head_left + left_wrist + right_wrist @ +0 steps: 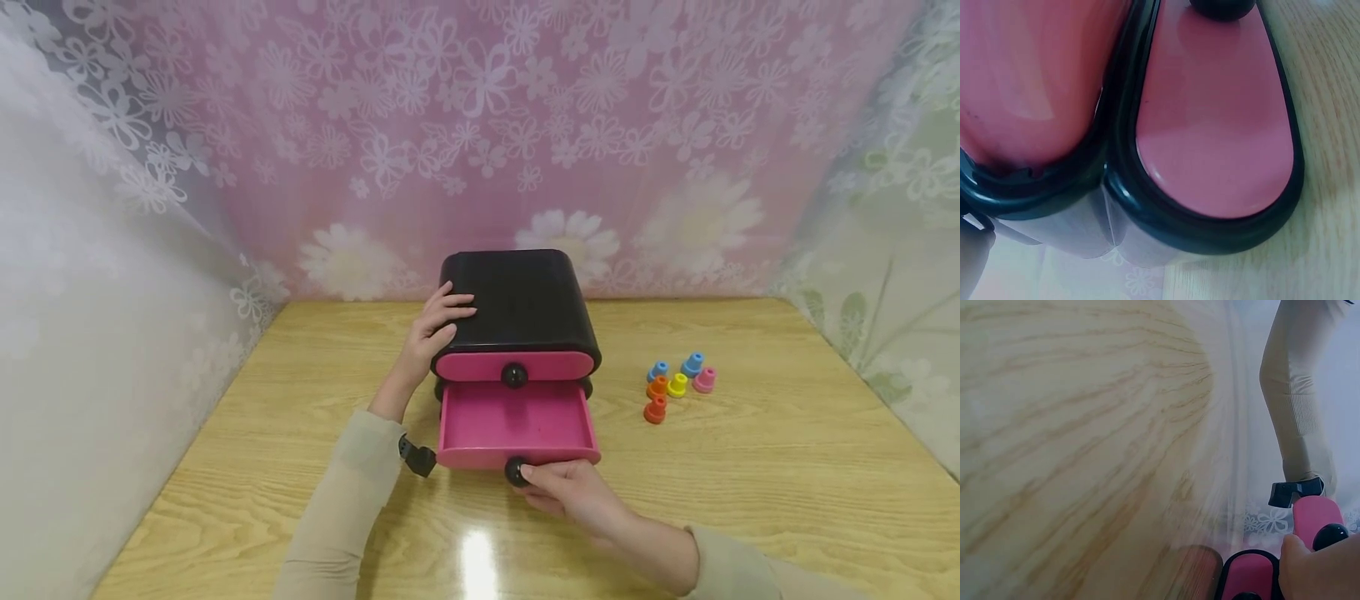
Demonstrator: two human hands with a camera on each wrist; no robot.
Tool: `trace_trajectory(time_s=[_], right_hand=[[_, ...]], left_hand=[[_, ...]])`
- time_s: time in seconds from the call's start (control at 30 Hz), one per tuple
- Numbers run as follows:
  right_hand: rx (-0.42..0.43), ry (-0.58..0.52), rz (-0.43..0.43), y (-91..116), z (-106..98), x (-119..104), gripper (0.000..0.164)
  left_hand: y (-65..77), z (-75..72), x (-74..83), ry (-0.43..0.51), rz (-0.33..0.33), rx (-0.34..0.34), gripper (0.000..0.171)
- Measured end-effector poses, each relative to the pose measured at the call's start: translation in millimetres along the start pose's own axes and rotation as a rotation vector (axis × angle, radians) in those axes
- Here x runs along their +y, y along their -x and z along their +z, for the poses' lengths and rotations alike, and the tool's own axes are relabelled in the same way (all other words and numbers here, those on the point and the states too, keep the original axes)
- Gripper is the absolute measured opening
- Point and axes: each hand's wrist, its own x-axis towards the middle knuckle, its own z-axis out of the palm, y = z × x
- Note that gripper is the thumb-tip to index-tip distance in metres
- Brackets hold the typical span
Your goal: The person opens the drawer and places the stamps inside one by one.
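Observation:
A small black cabinet with pink drawers stands on the table. Its top drawer is closed, while the drawer below is pulled out and has a bare pink inside. My right hand pinches the round black knob of that pulled-out drawer, thumb against its side. On the cabinet's upper left edge rests my left hand, fingers spread over the top. The left wrist view shows a closed lower drawer front near the table; my right thumb appears low in the right wrist view.
Several small stepped plastic pegs lie to the cabinet's right, among them a yellow peg, a pink peg and a red peg. A flowered cloth hangs behind the wooden table. A black wrist camera sits near the drawer's left corner.

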Motion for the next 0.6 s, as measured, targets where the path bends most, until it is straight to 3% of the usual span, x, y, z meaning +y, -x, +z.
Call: trace_trajectory(time_s=[0.5, 0.6], right_hand=[[0.108, -0.043, 0.008, -1.8, 10.9, 1.2, 0.045], [0.114, -0.052, 0.009, -2.4, 11.3, 1.2, 0.045]], left_hand=[[1.0, -0.7, 0.6, -0.005, -0.003, -0.012, 0.031], [3.1, -2.9, -14.7, -0.001, 0.013, -0.013, 0.032]])
